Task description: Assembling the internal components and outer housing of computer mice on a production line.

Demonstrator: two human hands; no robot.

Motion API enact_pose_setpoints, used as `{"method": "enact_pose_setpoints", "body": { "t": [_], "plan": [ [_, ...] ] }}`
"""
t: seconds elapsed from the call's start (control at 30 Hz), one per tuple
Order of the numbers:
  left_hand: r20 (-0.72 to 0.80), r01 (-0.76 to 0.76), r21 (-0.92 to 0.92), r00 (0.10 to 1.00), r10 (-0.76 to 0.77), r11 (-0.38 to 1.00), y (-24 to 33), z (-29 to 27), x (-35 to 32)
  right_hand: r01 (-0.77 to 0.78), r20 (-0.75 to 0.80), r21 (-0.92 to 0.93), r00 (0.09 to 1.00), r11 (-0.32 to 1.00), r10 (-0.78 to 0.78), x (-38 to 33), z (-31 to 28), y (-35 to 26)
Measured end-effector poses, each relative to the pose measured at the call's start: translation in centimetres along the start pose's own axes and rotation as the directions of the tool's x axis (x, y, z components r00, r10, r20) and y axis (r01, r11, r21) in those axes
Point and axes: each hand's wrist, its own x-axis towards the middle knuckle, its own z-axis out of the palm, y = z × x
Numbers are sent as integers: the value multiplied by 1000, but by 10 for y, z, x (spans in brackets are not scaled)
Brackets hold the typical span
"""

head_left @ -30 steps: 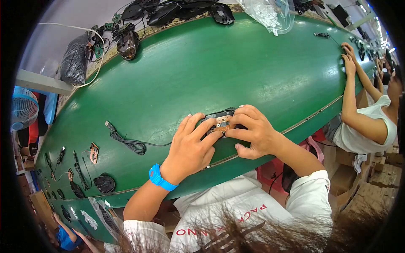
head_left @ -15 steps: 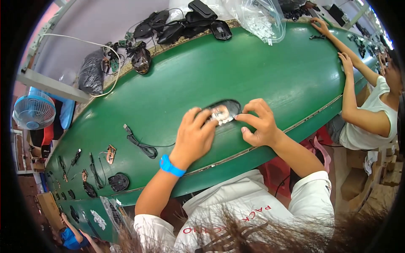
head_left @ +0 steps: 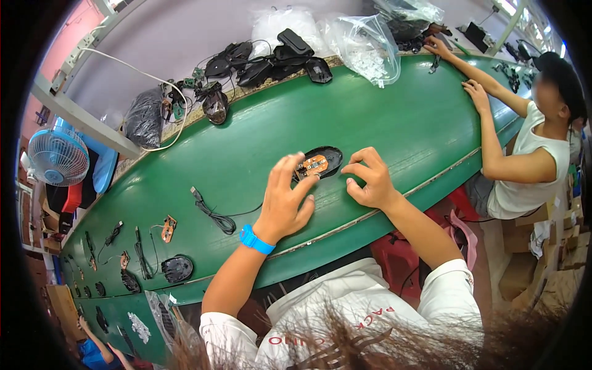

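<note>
A tug on the USB cable [head_left: 224, 224] could drag the orange circuit board [head_left: 316, 164] askew in the black mouse shell [head_left: 334, 161], which lies on the green surface [head_left: 401, 117] between the hands. The left hand [head_left: 283, 197] is spread at the shell's left end; fingertip contact cannot be told. The right hand [head_left: 370, 182], thumb and curled fingers parted, holds nothing.

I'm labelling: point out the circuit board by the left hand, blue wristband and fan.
Circuit board [head_left: 317, 164], head view: its orange face
Blue wristband [head_left: 263, 246], head view: its strap
Fan [head_left: 58, 155], head view: front grille
</note>
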Motion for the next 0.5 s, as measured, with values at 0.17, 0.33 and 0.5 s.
{"method": "enact_pose_setpoints", "body": {
  "t": [0.17, 0.33, 0.5],
  "plan": [
    [45, -171, -174, 982, 181, 970, 12, 17, -23, -108, 11, -76, 994, 991, 109, -4, -4, 23],
    [160, -191, -243, 959, 233, 951, 21, 20, -22, -102, 0, -399, 994, 911, 112, 29, -27, 98],
    [144, -178, -263, 965, 221, 948, 21, 35, -18, -150, -149, -622, 986, 769, 72, 60, -29, 181]
  ]
}}
